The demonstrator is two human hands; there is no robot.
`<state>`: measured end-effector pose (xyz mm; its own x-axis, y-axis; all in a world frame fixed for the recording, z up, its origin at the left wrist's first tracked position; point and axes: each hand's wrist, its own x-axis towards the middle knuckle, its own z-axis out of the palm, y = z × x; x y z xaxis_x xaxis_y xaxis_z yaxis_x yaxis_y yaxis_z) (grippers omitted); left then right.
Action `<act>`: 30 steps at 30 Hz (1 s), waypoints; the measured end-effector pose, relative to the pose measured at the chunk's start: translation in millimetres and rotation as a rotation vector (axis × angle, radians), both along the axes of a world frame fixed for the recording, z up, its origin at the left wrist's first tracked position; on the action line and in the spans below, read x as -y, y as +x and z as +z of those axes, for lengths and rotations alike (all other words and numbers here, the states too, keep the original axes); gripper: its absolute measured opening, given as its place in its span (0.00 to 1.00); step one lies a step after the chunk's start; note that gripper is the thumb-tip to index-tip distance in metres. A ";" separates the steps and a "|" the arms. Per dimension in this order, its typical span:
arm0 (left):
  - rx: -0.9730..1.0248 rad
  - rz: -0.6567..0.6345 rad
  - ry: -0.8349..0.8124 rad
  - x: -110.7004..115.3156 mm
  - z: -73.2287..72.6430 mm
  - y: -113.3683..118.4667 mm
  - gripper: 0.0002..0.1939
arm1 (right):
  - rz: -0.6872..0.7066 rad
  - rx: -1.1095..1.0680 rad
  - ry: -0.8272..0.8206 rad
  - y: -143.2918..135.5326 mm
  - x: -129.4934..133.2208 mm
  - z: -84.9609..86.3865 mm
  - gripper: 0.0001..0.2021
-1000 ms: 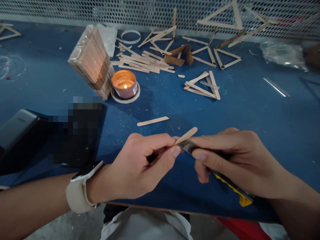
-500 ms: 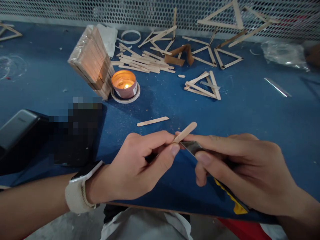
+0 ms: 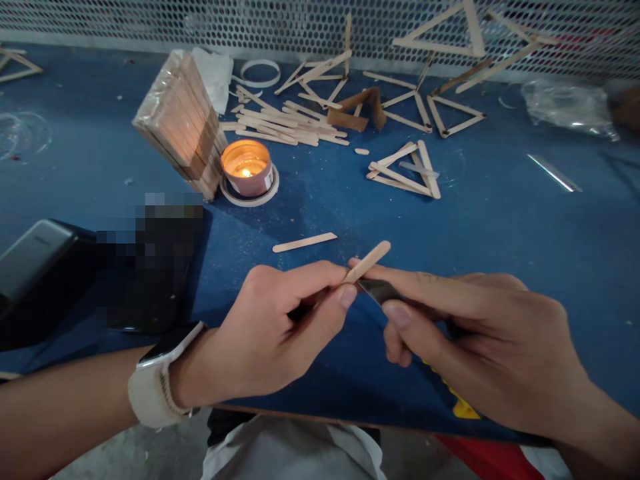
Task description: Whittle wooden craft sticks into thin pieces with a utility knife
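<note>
Pinched between the thumb and forefinger of my left hand [image 3: 290, 330] is a wooden popsicle stick [image 3: 369, 261], its rounded end pointing up and right. My right hand [image 3: 480, 340] grips a utility knife [image 3: 377, 289] with a yellow and black handle, mostly covered by the palm. The blade lies against the stick's lower edge, close to my left thumb. My right forefinger reaches behind the stick. On the table just beyond my hands lies a cut popsicle stick [image 3: 305, 243] with one slanted end.
A lit candle [image 3: 246, 168] burns in a tin beside a wrapped bundle of sticks [image 3: 177, 120]. Behind it are a pile of loose sticks [image 3: 285, 123] and several stick triangles [image 3: 406, 172]. A black phone [image 3: 155, 280] lies left. A metal mesh panel [image 3: 300, 33] borders the back.
My right hand and the knife have shifted slightly left, and the knife handle has turned a little. The stick in my left hand has barely moved.
</note>
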<state>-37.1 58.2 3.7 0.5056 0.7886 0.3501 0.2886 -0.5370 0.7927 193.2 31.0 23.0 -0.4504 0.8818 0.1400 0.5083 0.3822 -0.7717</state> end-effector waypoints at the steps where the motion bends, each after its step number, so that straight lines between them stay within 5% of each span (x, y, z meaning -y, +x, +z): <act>1: -0.001 0.000 0.004 0.0 0.1 -0.1 0.09 | -0.002 0.004 0.005 -0.5 0.5 0.4 0.22; 13: -0.032 0.020 0.073 -0.5 -1.5 0.7 0.11 | -0.068 0.103 0.048 -2.2 6.0 0.0 0.19; 30: 0.103 -0.024 -0.081 -1.0 3.9 2.1 0.09 | 0.021 -0.204 -0.243 -0.1 -4.9 -0.7 0.19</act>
<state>-35.0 59.3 7.6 0.4891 0.8048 0.3362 0.1919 -0.4753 0.8587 193.1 35.9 22.4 -0.4531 0.8913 0.0152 0.3280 0.1825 -0.9269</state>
